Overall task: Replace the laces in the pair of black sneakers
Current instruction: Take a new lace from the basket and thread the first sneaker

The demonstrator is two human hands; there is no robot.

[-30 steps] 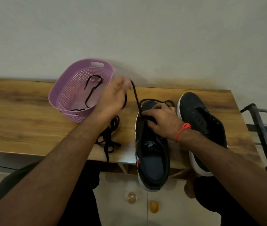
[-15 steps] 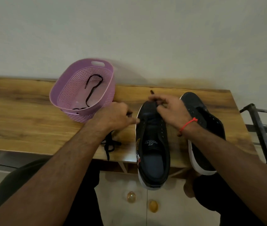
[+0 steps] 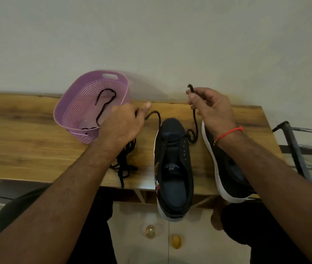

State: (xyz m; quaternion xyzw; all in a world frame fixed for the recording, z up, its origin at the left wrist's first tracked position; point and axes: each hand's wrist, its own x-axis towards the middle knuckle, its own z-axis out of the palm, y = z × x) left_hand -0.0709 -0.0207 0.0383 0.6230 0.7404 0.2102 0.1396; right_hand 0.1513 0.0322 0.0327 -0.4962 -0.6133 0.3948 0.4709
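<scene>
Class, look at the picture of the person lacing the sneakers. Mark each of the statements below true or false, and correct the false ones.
1. Each hand holds one end of a black lace. True: the left hand and the right hand each grip an end of the lace threaded through the middle sneaker.
2. The purple basket is empty. False: a black lace lies inside it.
3. The second sneaker is fully laced. False: no lace shows on it.
4. A loose bundle of black laces lies on the wooden table. True.
</scene>
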